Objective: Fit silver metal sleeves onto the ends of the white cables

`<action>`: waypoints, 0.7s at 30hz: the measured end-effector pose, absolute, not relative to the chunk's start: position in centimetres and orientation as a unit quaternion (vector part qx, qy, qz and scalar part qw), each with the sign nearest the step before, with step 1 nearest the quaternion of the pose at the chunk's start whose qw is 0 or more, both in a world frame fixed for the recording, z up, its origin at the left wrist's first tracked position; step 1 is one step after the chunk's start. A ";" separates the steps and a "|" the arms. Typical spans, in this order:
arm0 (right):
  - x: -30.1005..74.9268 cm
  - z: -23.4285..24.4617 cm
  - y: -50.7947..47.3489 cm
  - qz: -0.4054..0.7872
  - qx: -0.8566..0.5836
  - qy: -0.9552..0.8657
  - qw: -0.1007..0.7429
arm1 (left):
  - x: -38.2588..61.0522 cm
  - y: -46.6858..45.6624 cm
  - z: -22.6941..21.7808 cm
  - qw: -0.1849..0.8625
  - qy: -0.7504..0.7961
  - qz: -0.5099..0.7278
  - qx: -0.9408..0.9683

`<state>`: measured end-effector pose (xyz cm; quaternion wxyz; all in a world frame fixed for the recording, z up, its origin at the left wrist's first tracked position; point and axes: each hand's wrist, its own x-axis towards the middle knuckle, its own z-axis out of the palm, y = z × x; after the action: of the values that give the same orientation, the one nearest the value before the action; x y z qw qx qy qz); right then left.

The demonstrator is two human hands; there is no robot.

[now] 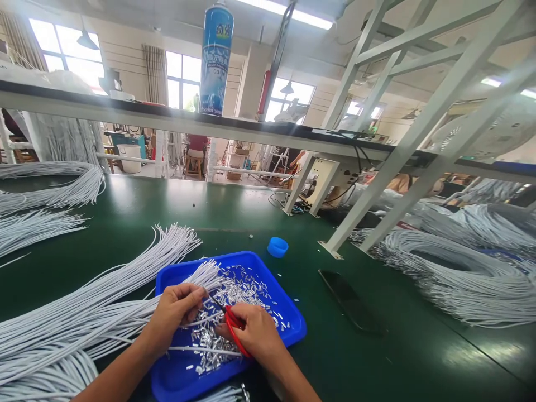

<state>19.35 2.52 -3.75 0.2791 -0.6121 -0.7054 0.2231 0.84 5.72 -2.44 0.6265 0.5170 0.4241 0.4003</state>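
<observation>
My right hand [256, 330] grips red-handled scissors [231, 324], with the dark blades pointing left toward my other hand. Thumb and fingers of my left hand [176, 307] are pinched together at the blade tips; a white wire seems to be in them, though its end is hard to make out. Both hands are over a blue tray [296, 328] strewn with small shiny silvery pieces [245, 293]. A bundle of white wires [138, 268] runs in from the left, and some wire ends lie over the tray's rim and inside it.
A blue ring-shaped cap [277, 247] and a dark phone-like slab [349, 301] lie right of the tray. Coiled wires [469, 273] fill the right side, behind metal frame legs [360, 218]. A blue spray can [216, 61] stands on the shelf [167, 116] above the green table [402, 363].
</observation>
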 end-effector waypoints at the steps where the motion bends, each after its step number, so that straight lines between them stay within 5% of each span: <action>1: 19.6 -3.6 2.6 0.230 -0.618 -0.690 0.300 | 0.9 5.7 -2.4 0.621 0.423 0.407 0.519; 5: 19.4 -3.4 2.7 0.392 -0.553 -0.587 0.442 | 1.0 5.4 -2.4 0.605 0.397 0.334 0.604; 8: 18.4 -3.9 2.4 0.476 -0.491 -0.557 0.471 | 1.2 5.2 -2.7 0.580 0.393 0.292 0.652; 13: 17.4 -4.2 1.9 0.314 -0.524 -0.616 0.497 | 1.2 5.1 -2.8 0.530 0.419 0.297 0.675; 18: 17.3 -4.3 1.6 0.321 -0.522 -0.627 0.481 | 1.1 4.9 -2.6 0.497 0.403 0.323 0.698; 21: 16.9 -4.6 1.3 0.183 -0.501 -0.688 0.493 | 1.2 4.9 -2.8 0.530 0.436 0.289 0.667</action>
<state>16.90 1.32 -4.58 0.4933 -0.5006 -0.6876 0.1826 1.19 4.87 -2.81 0.5300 0.6674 0.4363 0.2886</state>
